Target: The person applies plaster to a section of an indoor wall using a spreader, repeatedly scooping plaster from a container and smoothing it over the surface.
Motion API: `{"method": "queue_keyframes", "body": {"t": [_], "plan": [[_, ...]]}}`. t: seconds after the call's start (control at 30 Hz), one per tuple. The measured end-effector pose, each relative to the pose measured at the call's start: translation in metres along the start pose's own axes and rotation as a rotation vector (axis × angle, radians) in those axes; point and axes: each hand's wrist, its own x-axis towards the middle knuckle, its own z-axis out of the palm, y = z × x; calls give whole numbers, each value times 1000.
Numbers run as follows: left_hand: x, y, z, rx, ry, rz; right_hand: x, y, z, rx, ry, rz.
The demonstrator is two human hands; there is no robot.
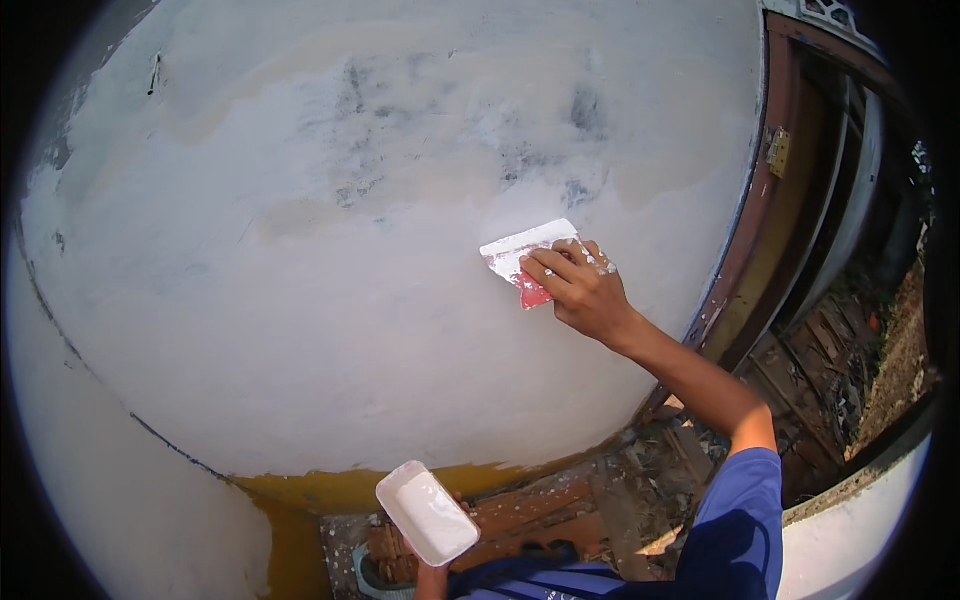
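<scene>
My right hand (585, 288) is closed around the red handle of a putty knife (530, 245), a wide scraper whose blade is coated in white paste. Its blade edge lies against or very near the wall (400, 310), just below some dark grey patches; I cannot tell if it touches. White flecks dot the fingers. Low in the view, my left hand (432, 572) holds up a white rectangular tub (428, 512) with white putty inside. Most of the left hand's fingers are hidden behind the tub.
A brown wooden door frame (745, 230) with a yellowish hinge (778, 152) bounds the wall on the right. Along the wall's foot runs a mustard-yellow band (370, 488). Wood scraps and rubble (560, 510) cover the ground. A corner line meets another wall (110, 470) at left.
</scene>
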Motion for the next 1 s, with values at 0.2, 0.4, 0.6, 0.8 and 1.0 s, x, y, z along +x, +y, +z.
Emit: {"method": "queue_keyframes", "body": {"t": [0.2,0.4,0.6,0.8,1.0], "plan": [[0,-2,-20,0,52,4,98,156,-70,-62,440,203],[6,-11,-24,-50,-9,-10,99,199,-73,-123,348,177],[7,-13,-8,-27,96,1,-25,75,-22,23,55,205],[10,-5,-21,-161,132,-37,52,91,-46,-114,381,237],[23,-15,-16,-144,80,-84,22,61,36,-215,333,379]]}}
